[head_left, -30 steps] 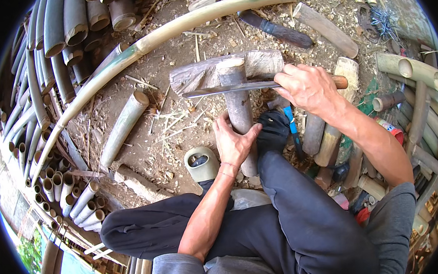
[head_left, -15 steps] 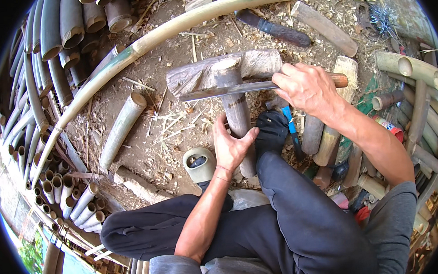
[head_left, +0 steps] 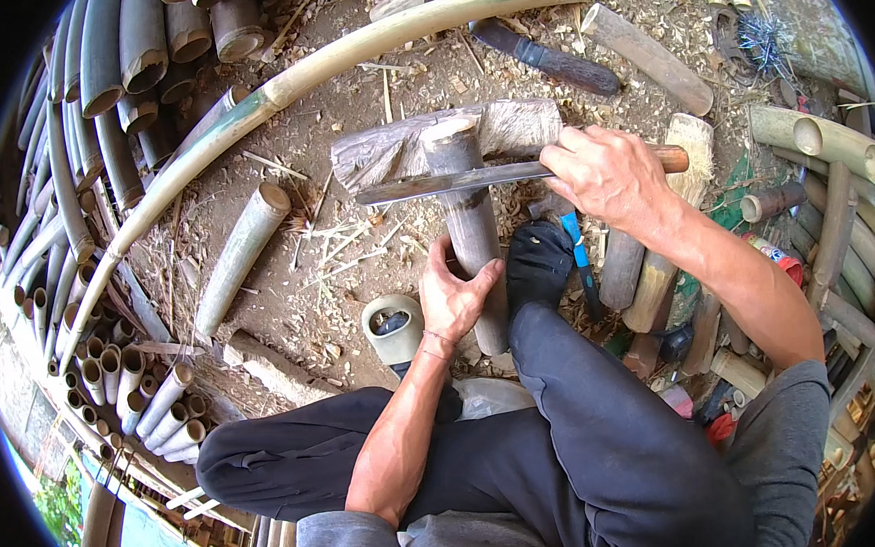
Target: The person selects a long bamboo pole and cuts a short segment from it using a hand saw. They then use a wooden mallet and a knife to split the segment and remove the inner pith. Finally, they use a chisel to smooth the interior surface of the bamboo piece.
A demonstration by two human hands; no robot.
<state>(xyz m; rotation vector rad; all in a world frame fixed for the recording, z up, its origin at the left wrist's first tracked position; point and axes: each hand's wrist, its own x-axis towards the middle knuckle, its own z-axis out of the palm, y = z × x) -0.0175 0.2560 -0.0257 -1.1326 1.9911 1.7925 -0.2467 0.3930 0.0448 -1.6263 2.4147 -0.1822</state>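
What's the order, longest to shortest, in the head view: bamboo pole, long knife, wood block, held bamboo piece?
1. bamboo pole
2. long knife
3. held bamboo piece and wood block: too alike to rank

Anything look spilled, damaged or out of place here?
Yes: thin, pale wooden strips lie scattered, untidily, left of the grey-brown cylindrical wooden piece. The shiny, spiky, tinsel-like blue tuft at upper right looks odd against its drab surroundings.
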